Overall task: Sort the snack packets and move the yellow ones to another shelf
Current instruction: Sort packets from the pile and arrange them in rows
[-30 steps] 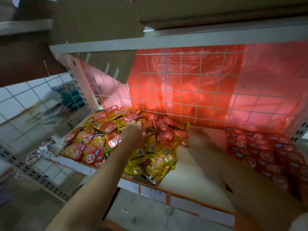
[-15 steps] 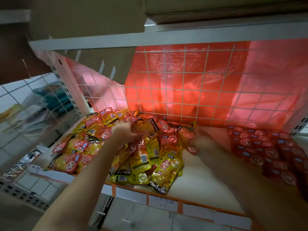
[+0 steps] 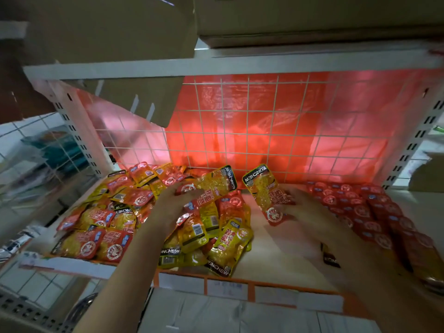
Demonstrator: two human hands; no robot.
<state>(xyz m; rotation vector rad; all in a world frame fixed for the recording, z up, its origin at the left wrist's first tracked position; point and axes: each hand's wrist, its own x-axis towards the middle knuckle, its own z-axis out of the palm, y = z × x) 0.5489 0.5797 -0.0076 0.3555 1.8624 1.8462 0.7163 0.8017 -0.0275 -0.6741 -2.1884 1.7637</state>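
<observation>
A heap of mixed yellow and red snack packets [image 3: 115, 219] covers the left half of the white shelf [image 3: 283, 258]. Rows of red packets [image 3: 374, 212] lie on the right side. My left hand [image 3: 173, 207] rests on the heap and grips a yellow packet [image 3: 216, 181], lifted with its black end up. My right hand [image 3: 305, 212], blurred, holds a second yellow packet [image 3: 266, 191] upright over the bare middle of the shelf. Another dark-ended packet [image 3: 330, 257] peeks out beside my right forearm.
A white wire grid [image 3: 264, 131] with red plastic behind it closes the shelf's back. Cardboard boxes [image 3: 300, 18] sit on the shelf above. Orange price strips [image 3: 240, 287] line the front edge. A slotted white upright [image 3: 72, 131] stands at the left.
Both hands have lifted a yellow packet out of the heap. My right hand has drawn back toward the middle of the shelf. The camera has moved closer.
</observation>
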